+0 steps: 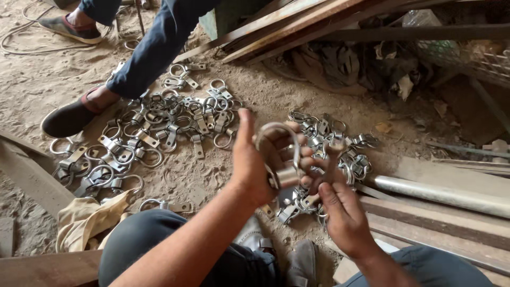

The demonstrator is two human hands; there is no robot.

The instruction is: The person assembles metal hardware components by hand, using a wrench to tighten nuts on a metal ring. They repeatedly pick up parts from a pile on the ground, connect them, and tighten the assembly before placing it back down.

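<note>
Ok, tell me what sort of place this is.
Probably a small metalworking yard or workshop: heaps of metal ring clamps lie on a sandy dirt floor, with rusty steel bars and a metal pipe stacked alongside.

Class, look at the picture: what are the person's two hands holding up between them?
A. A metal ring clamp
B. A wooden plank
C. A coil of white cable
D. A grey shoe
A: the left hand and right hand grip a metal ring clamp above the sandy ground.
</note>
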